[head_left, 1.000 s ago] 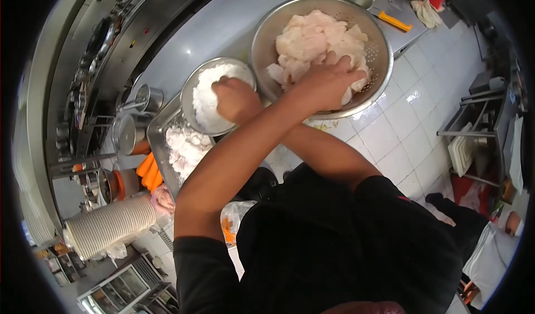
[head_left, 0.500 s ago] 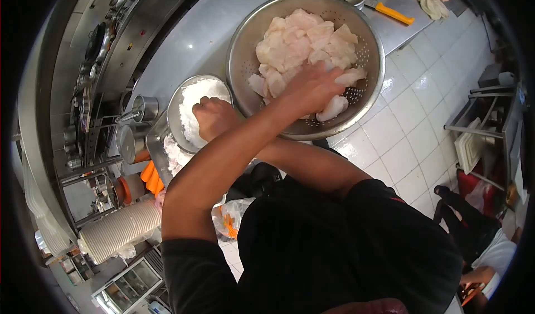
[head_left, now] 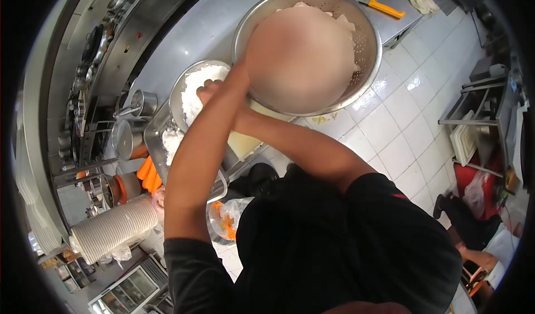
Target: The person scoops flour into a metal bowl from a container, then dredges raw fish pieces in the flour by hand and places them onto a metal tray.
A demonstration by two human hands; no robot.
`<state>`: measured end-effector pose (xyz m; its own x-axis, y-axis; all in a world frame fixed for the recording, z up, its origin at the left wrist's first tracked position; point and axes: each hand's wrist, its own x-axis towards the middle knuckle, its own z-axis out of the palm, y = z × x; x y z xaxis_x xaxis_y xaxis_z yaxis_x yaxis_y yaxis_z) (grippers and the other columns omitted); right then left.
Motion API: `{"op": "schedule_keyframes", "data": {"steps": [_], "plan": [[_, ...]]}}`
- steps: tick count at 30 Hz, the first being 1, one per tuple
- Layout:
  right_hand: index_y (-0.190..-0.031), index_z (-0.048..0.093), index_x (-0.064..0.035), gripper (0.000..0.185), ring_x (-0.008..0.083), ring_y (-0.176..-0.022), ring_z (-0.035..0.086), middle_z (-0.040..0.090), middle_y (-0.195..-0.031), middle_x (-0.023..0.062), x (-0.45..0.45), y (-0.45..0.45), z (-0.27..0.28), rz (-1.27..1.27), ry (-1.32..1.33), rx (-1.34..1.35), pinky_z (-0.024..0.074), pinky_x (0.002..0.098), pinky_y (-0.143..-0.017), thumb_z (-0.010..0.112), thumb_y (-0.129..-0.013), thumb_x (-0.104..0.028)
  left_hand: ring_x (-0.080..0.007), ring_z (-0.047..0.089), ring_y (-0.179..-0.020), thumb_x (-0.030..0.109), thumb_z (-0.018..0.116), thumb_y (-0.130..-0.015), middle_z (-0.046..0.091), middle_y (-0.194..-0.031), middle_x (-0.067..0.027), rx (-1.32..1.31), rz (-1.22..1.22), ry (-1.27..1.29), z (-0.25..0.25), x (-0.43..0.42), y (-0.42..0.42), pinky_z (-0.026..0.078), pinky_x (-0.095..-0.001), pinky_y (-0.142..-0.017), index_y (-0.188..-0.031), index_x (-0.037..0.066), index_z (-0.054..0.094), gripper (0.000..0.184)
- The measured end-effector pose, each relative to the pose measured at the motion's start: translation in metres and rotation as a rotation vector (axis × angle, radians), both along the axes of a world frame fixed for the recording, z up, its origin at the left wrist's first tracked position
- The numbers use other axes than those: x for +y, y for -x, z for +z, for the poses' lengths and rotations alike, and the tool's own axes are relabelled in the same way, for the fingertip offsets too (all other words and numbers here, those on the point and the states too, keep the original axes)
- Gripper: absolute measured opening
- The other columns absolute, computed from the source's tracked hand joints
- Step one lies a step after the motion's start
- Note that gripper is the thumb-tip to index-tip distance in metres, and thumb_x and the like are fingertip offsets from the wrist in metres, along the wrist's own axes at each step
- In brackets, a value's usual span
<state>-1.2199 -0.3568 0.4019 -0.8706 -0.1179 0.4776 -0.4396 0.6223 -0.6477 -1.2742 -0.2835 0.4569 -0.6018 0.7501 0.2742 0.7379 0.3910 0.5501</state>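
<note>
A large steel colander (head_left: 372, 85) stands on the counter, heaped with pale raw meat pieces (head_left: 346, 24), probably chicken or fish. A round blurred patch covers most of its inside. My left arm crosses over my right, and my left hand (head_left: 274, 42) is within that blur over the pieces, so its fingers do not show. My right hand (head_left: 208, 90), partly behind my left forearm, is at a steel bowl (head_left: 177, 99) of white powder (head_left: 196, 85) like flour. Its fingers are curled; what they hold, if anything, is hidden.
A metal tray (head_left: 153, 141) with white-coated pieces (head_left: 171, 144) adjoins the bowl. A pale yellow board (head_left: 242, 144) shows below the colander. A yellow-handled knife (head_left: 386, 8) lies at the counter's far right. Steel pots (head_left: 144, 102) stand left. Another person (head_left: 490, 252) is at lower right.
My left hand has shifted left and up within the colander, and a blur now covers it. The colander's near rim sits higher in view, uncovering the yellow board. My right hand stays at the bowl.
</note>
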Motion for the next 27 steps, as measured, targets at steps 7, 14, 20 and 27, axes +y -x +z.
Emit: {"op": "schedule_keyframes", "data": {"steps": [7,14,20,27], "plan": [[-0.083,0.056,-0.0042,0.027,0.0268,-0.083,0.056,0.056,-0.084,0.0102,0.004,-0.009,0.019,0.063,-0.142,-0.104,0.0454,0.0379,-0.071,0.061,-0.057,-0.011,-0.0174,0.056,-0.066,0.013,0.065,-0.059,0.057,-0.074,-0.0086,0.063,0.244,-0.165,0.084,-0.083,0.020,0.045,-0.0281,-0.062,-0.069,0.006,0.061,0.014],[-0.077,0.057,-0.0050,0.025,0.0267,-0.080,0.056,0.056,-0.080,0.0098,-0.003,-0.030,0.026,0.124,-0.124,-0.046,0.0463,0.0372,-0.069,0.061,-0.054,-0.013,-0.0084,0.051,-0.060,0.007,0.061,-0.066,0.057,-0.069,-0.0010,-0.350,0.425,0.016,0.039,-0.213,0.037,0.041,-0.0223,-0.054,-0.074,0.005,0.059,0.008],[-0.076,0.059,-0.0047,0.023,0.0276,-0.078,0.058,0.058,-0.080,0.0105,0.002,-0.032,0.025,0.135,-0.097,-0.034,0.0470,0.0366,-0.070,0.060,-0.055,-0.016,-0.0173,0.057,-0.066,0.010,0.062,-0.064,0.060,-0.073,-0.0059,-0.352,0.446,0.295,0.044,-0.204,0.025,0.045,-0.0267,-0.063,-0.087,0.006,0.063,0.024],[-0.081,0.059,-0.0057,0.026,0.0259,-0.082,0.059,0.059,-0.083,0.0105,-0.012,-0.018,0.000,0.116,-0.116,-0.207,0.0462,0.0355,-0.073,0.059,-0.060,-0.021,-0.0283,0.050,-0.099,0.021,0.069,-0.059,0.051,-0.106,-0.0162,-0.225,-0.085,0.258,0.032,-0.070,-0.009,0.042,-0.0342,-0.083,-0.104,0.011,0.059,0.047]]}}
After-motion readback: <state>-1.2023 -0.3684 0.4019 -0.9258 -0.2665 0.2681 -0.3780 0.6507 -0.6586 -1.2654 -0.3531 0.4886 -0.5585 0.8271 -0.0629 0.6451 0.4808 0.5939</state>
